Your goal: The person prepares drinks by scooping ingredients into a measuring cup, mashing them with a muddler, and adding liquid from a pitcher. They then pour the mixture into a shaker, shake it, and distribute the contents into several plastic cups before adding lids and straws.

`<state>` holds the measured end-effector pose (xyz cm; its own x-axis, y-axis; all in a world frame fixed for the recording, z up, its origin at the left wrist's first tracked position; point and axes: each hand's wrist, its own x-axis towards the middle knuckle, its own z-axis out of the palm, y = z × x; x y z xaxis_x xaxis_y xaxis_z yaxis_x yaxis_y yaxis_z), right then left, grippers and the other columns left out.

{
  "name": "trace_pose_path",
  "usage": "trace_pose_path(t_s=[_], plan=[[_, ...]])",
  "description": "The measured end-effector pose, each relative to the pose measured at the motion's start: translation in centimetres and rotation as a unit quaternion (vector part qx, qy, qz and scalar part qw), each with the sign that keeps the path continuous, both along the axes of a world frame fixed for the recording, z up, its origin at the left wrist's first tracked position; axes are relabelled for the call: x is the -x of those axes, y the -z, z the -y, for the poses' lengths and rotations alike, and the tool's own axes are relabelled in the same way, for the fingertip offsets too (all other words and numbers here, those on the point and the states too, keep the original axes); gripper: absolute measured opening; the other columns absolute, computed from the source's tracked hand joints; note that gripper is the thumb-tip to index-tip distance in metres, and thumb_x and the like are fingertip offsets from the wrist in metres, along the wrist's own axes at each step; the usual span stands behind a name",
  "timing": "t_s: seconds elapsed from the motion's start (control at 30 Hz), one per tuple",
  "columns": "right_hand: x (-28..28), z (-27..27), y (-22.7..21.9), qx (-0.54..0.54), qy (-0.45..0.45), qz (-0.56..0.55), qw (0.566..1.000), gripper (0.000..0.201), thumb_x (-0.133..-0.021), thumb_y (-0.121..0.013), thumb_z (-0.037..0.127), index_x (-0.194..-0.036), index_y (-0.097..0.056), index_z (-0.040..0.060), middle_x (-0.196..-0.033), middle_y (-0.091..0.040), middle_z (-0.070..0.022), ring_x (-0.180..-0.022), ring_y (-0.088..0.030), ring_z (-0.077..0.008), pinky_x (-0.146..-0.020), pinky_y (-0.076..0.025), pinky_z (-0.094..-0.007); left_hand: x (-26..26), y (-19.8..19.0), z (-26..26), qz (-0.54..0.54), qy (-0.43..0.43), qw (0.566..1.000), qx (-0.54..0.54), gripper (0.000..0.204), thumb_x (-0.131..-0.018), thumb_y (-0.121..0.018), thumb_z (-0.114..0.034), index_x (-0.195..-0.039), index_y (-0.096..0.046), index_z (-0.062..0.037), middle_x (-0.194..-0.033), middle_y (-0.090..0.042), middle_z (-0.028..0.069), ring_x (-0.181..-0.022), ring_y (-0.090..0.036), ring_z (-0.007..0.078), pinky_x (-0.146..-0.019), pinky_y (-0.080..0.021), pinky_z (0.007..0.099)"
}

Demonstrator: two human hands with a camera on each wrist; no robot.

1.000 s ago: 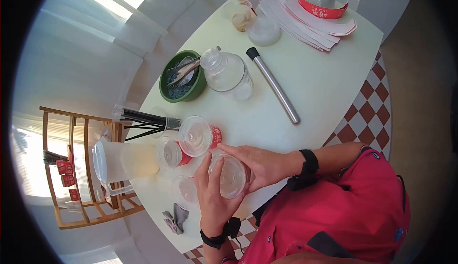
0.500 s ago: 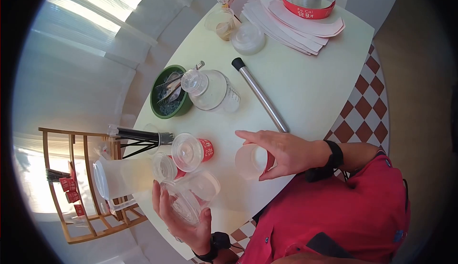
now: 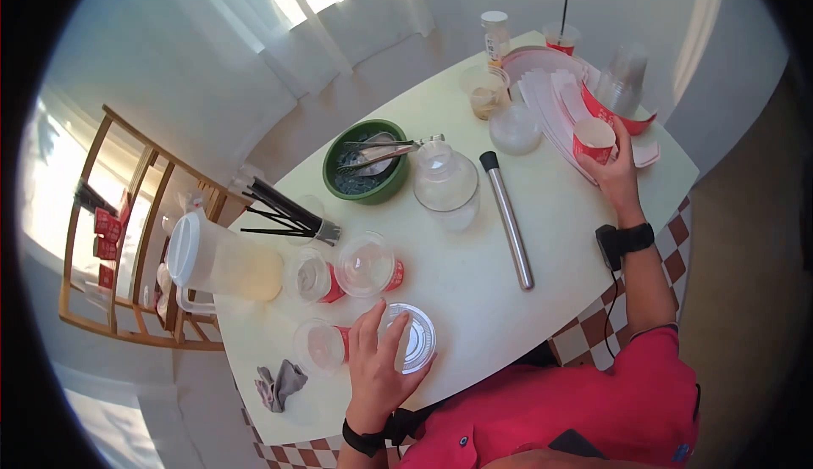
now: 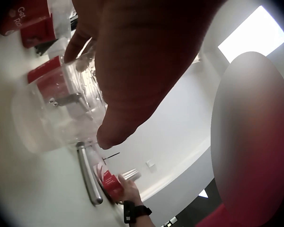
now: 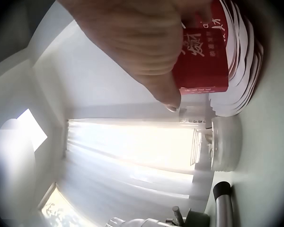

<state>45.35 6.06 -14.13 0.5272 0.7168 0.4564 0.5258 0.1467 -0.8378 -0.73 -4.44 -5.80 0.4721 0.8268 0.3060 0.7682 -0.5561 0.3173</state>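
Note:
My left hand [image 3: 377, 376] is curved round a clear plastic cup [image 3: 420, 339] near the table's front edge. In the left wrist view, thumb and fingers lie at the ridged end of this clear cup. My right hand [image 3: 620, 183] reaches to the far right and grips a red paper cup sleeve [image 3: 595, 149], which is formed into a ring. White lettering shows on the sleeve [image 5: 203, 59] in the right wrist view. Just beyond it lie a fan of flat sleeves [image 3: 550, 113] and a stack of clear cups [image 3: 625, 79].
Sleeved cups [image 3: 368, 261] stand left of centre beside a jug [image 3: 229, 261] and black straws [image 3: 292, 210]. Behind are a green ice bowl [image 3: 368, 189] with tongs and a clear shaker bottle [image 3: 446, 189]. A steel muddler [image 3: 510, 223] lies mid-table; a grey cloth [image 3: 279, 384] lies front left.
Both hands were together at a cup, then parted. The right hand has carried the sleeve away to the far right. The left hand's cup, tilted half a second ago, is now nearer the middle front.

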Motion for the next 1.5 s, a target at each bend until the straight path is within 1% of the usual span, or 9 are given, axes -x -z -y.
trace_pose_path(t_s=[0.1,0.17,0.27,0.4,0.53,0.93,1.13,1.3,1.5], plan=[[0.7,0.8,0.6,-0.037,-0.066,-0.039,0.996,0.09,-0.078,-0.08,0.005,-0.152,-0.03,0.0013,-0.15,-0.04,-0.0172,-0.137,-0.043,-0.0276,-0.114,-0.038,-0.0386,0.0,0.4,-0.2,0.043,0.004,0.999,0.001,0.072,-0.066,-0.089,-0.026,-0.13,-0.06,-0.0098,-0.143,-0.047,0.0193,-0.125,-0.049,0.0392,-0.102,-0.045,0.0469],[2.7,2.1,-1.7,0.011,0.047,0.071,0.996,0.085,-0.081,-0.079,0.006,-0.153,-0.032,0.0028,-0.152,-0.039,-0.0173,-0.14,-0.039,-0.028,-0.116,-0.033,-0.0414,0.5,0.3,-0.3,0.065,0.011,0.998,-0.007,0.071,-0.069,-0.087,-0.027,-0.132,-0.059,-0.0098,-0.142,-0.048,0.0189,-0.126,-0.049,0.0386,-0.103,-0.045,0.0462],[4.2,3.4,-2.8,-0.095,-0.001,0.108,0.99,0.074,-0.088,-0.071,0.002,-0.152,-0.034,0.0019,-0.147,-0.046,-0.017,-0.137,-0.042,-0.0265,-0.117,-0.031,-0.0409,0.7,0.9,-0.2,0.085,0.009,0.996,-0.009,0.069,-0.071,-0.085,-0.027,-0.132,-0.058,-0.0098,-0.143,-0.048,0.0194,-0.129,-0.048,0.039,-0.104,-0.045,0.0461],[10.2,7.1,-3.7,0.079,-0.291,-0.038,0.953,0.074,-0.082,-0.071,-0.002,-0.148,-0.038,-0.0014,-0.131,-0.059,-0.0149,-0.121,-0.059,-0.0258,-0.103,-0.047,-0.038,0.7,1.6,-0.1,0.113,0.006,0.993,-0.023,0.068,-0.074,-0.084,-0.028,-0.133,-0.057,-0.0094,-0.145,-0.045,0.0201,-0.131,-0.046,0.0397,-0.105,-0.043,0.0465],[20.9,8.0,-7.0,0.196,-0.544,0.107,0.809,0.096,-0.072,-0.087,0.013,-0.15,-0.033,-0.0031,-0.132,-0.057,-0.0216,-0.121,-0.06,-0.0325,-0.098,-0.052,-0.0398,0.6,1.8,0.1,0.126,0.008,0.992,-0.029,0.069,-0.073,-0.084,-0.029,-0.134,-0.056,-0.0091,-0.145,-0.045,0.0199,-0.132,-0.045,0.0398,-0.106,-0.043,0.0465],[27.2,6.5,-1.7,0.136,-0.629,0.007,0.765,0.121,-0.07,-0.09,0.015,-0.155,-0.006,-0.0042,-0.143,-0.047,-0.0283,-0.13,-0.054,-0.0365,-0.102,-0.05,-0.0416,1.2,1.7,0.7,0.144,0.006,0.989,-0.02,0.075,-0.069,-0.084,-0.026,-0.136,-0.054,-0.0094,-0.148,-0.042,0.0197,-0.129,-0.046,0.0412,-0.106,-0.043,0.0476],[27.3,7.2,-1.6,0.111,-0.6,0.013,0.792,0.109,-0.071,-0.089,0.016,-0.154,-0.02,-0.0027,-0.141,-0.052,-0.0224,-0.129,-0.055,-0.0349,-0.103,-0.049,-0.0403,0.3,1.4,1.0,0.123,0.0,0.992,0.004,0.073,-0.071,-0.085,-0.029,-0.134,-0.056,-0.0099,-0.147,-0.043,0.0206,-0.13,-0.044,0.0426,-0.106,-0.042,0.0499],[27.4,7.0,-0.2,0.046,-0.59,0.035,0.805,0.075,-0.071,-0.087,0.025,-0.134,-0.053,0.0019,-0.131,-0.058,-0.0186,-0.116,-0.059,-0.0365,-0.099,-0.048,-0.0435,0.4,1.0,0.9,0.108,0.018,0.994,0.026,0.074,-0.073,-0.086,-0.034,-0.136,-0.056,-0.009,-0.149,-0.042,0.0218,-0.132,-0.043,0.043,-0.107,-0.04,0.0523],[27.4,7.0,-0.1,0.036,-0.587,-0.005,0.809,0.082,-0.069,-0.088,0.029,-0.136,-0.05,0.0014,-0.131,-0.058,-0.0183,-0.118,-0.057,-0.0367,-0.102,-0.045,-0.0437,1.6,0.1,0.7,0.173,-0.004,0.983,0.061,0.07,-0.081,-0.078,-0.032,-0.138,-0.053,-0.0017,-0.152,-0.038,0.026,-0.133,-0.046,0.0408,-0.107,-0.041,0.0488]])
